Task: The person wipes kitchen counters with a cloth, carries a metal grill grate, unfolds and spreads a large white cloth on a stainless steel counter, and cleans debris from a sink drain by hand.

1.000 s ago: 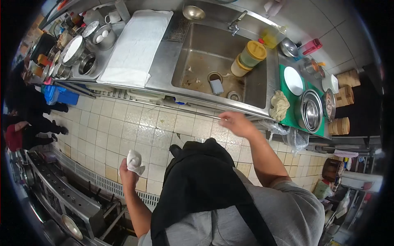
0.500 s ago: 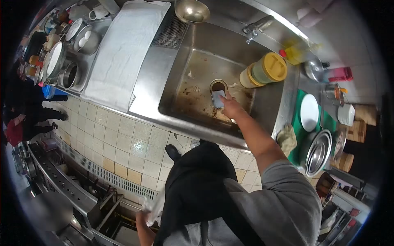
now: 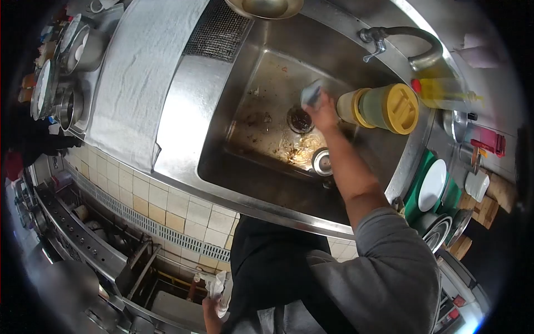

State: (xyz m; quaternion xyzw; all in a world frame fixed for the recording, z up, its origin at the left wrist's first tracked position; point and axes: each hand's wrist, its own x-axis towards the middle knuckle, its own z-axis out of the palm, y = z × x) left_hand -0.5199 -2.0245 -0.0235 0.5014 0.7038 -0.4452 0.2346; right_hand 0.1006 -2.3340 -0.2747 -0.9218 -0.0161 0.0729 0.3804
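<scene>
Inside the large steel sink (image 3: 218,133), my right hand (image 3: 324,114) is closed on a flat blue-grey pad (image 3: 311,93), blurred by motion. It is just above the dark drain hole (image 3: 300,119). A round metal drain strainer (image 3: 322,162) lies nearer the sink's front wall, beside brown and yellowish food scraps (image 3: 292,153). To the right of my hand lie yellow-lidded containers (image 3: 389,108). Low at my left side, my left hand (image 3: 211,313) grips a crumpled white cloth (image 3: 218,289).
A faucet (image 3: 378,39) and a metal bowl (image 3: 266,8) are at the sink's back edge. White cloth covers the left counter (image 3: 177,119). Pots (image 3: 69,108) stand farther left. A white plate (image 3: 432,185) and stacked bowls (image 3: 439,234) sit to the right. Behind me is a stove (image 3: 83,234).
My right hand has lifted the pad from the drain hole towards the back of the sink. The strainer now shows fully. The view has shifted closer to the sink.
</scene>
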